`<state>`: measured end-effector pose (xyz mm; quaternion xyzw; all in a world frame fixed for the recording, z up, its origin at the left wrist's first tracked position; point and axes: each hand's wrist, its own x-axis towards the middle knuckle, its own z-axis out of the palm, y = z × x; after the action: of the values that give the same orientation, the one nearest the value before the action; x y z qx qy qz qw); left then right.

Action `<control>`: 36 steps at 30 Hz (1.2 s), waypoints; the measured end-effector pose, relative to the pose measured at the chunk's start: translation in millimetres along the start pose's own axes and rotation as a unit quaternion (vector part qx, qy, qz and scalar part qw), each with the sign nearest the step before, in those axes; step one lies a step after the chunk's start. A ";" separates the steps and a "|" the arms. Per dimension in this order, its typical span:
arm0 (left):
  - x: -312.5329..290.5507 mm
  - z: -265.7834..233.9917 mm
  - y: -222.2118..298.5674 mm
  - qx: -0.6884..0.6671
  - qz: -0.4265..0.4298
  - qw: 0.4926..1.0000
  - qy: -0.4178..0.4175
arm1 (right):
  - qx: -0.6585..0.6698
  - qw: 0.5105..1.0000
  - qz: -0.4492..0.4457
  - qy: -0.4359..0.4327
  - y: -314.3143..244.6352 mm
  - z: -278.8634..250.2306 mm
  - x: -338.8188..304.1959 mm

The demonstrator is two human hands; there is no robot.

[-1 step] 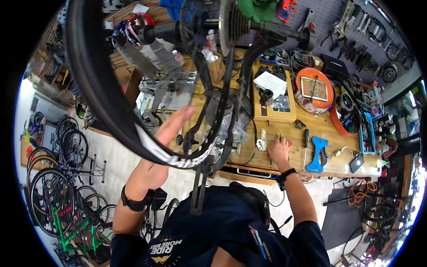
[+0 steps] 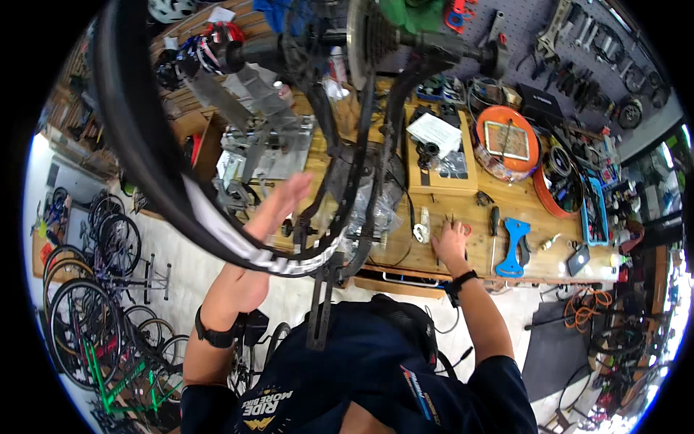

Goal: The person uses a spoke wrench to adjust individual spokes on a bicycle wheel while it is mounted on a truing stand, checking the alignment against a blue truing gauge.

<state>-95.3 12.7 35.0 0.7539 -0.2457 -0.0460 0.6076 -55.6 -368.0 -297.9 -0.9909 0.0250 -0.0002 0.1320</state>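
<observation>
A bicycle wheel point(image 2: 130, 130), black rim with white lettering, stands in a dark wheel truing stand point(image 2: 396, 119), its cassette point(image 2: 376, 43) at the axle. My left hand point(image 2: 278, 206) is behind the lower rim, partly covered by it, with fingers stretched out flat and holding nothing. On the wooden workbench, my right hand point(image 2: 452, 242) bends its fingers over something small and dark that I cannot make out. A small red piece point(image 2: 467, 229) shows beside its fingers. A white tool-like piece point(image 2: 422, 226) lies left of that hand, and a screwdriver point(image 2: 494, 220) right of it.
Farther right on the bench point(image 2: 463, 206) lie a blue bracket-shaped tool point(image 2: 513, 248), an orange round tub point(image 2: 507, 134) and a blue tray point(image 2: 596, 213). A cardboard box point(image 2: 442, 177) carries papers and small parts. Tools hang on the pegboard point(image 2: 520, 29); bicycles point(image 2: 94, 311) stand at left.
The white lettering on the rim has slid up and to the left, so the wheel has turned a little. My hands keep nearly the same places; the whole view has shifted slightly.
</observation>
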 end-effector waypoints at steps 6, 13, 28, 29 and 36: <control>-16.1 17.5 26.4 0.024 -0.066 0.997 0.034 | -0.118 0.991 0.007 0.061 39.3 19.2 14.7; -14.8 26.3 47.6 -0.039 -0.066 0.993 0.086 | 0.149 0.978 0.116 0.088 83.1 6.4 17.3; -23.5 20.7 43.7 -0.083 0.012 0.987 0.134 | 0.394 0.897 0.199 0.021 112.9 -17.5 23.3; -23.4 17.7 43.1 -0.108 0.011 0.987 0.120 | 0.403 0.896 0.185 0.039 106.9 -24.9 16.5; -23.4 6.8 41.2 -0.230 0.015 0.972 0.042 | 0.484 0.860 0.152 0.058 56.5 -81.6 -47.6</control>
<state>-131.3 10.8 66.6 0.5916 -0.2145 -0.0602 0.7748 -106.5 -441.5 -233.7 -0.7845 0.1801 -0.0496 0.5913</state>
